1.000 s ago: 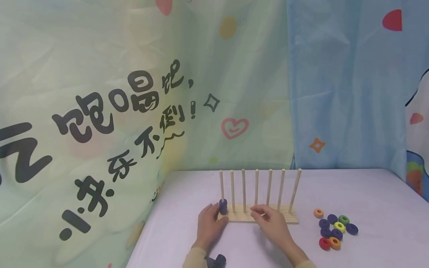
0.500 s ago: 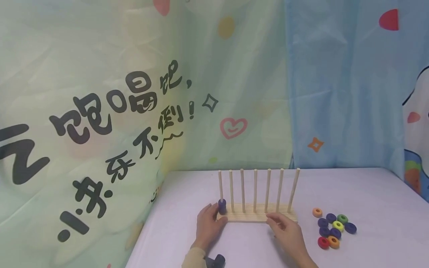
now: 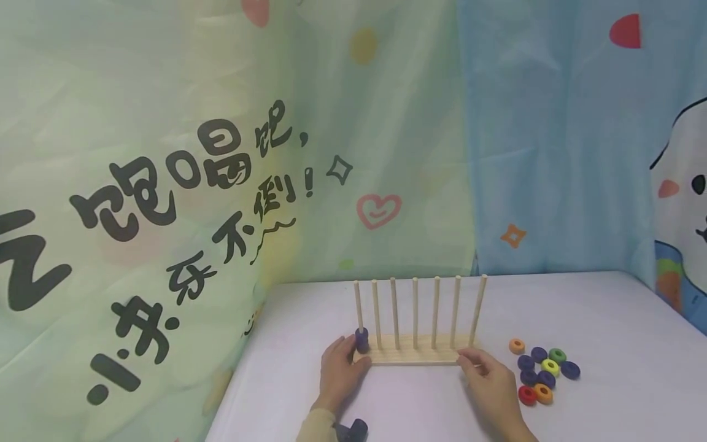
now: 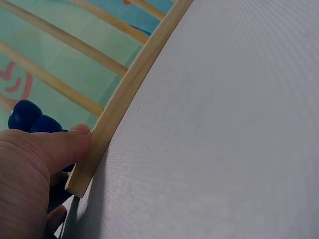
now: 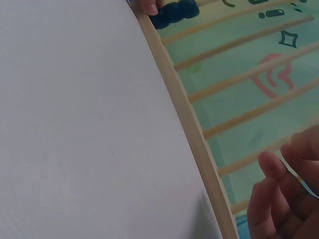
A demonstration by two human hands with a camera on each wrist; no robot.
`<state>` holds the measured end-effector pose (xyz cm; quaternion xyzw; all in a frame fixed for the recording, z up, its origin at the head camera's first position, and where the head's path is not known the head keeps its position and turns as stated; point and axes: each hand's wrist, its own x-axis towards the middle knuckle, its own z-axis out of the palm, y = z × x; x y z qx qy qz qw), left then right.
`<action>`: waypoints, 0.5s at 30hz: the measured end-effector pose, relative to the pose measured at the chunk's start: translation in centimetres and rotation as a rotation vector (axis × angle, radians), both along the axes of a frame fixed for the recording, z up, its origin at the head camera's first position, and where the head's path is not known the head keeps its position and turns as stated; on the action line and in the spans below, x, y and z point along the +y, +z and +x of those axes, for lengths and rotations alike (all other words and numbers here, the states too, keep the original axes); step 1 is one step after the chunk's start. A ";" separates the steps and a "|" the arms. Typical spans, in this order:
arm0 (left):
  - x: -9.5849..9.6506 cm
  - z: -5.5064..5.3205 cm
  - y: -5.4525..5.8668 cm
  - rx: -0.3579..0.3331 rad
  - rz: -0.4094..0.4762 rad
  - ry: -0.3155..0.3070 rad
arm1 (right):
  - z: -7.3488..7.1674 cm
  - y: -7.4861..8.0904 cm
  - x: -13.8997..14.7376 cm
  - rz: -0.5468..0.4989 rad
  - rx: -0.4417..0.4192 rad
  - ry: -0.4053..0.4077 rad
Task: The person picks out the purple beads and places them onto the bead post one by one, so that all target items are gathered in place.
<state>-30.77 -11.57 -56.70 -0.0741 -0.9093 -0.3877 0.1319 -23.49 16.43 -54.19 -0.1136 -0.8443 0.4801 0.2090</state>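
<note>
A wooden rack with several upright pegs stands on the table; its flat base (image 3: 411, 356) runs left to right in the head view. Dark blue rings (image 3: 361, 341) are stacked low on the leftmost peg. My left hand (image 3: 339, 371) grips the left end of the base, thumb against the front edge, beside those rings; some fingers are hidden behind. In the left wrist view the thumb (image 4: 72, 144) lies on the wood. My right hand (image 3: 491, 380) is near the base's right end, its fingers loosely bent. The right wrist view shows nothing between the fingers (image 5: 271, 167).
Loose rings lie grouped on the table right of the rack: a red ring (image 3: 527, 395), orange ones (image 3: 544, 393), a yellow (image 3: 550, 368), a green (image 3: 557, 355) and several dark blue ones (image 3: 571, 370). A printed curtain (image 3: 420, 153) hangs behind the white table (image 3: 414, 411).
My right hand has moved right along the front of the rack, from near its middle to its right end. My left hand stays at the left end. The view has turned slightly right.
</note>
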 end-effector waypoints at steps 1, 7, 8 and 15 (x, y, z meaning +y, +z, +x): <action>0.0 0.0 0.0 0.003 0.002 0.001 | -0.1 0.0 0.2 0.012 -0.002 -0.010; -0.1 -0.1 -0.1 0.011 -0.004 0.003 | -0.1 0.2 1.5 0.057 -0.017 -0.083; -0.1 -0.1 -0.2 0.007 -0.005 0.004 | -0.1 0.3 1.8 0.058 -0.022 -0.090; -0.2 0.1 -0.1 0.014 -0.003 -0.002 | 0.2 0.3 4.2 0.035 0.021 -0.190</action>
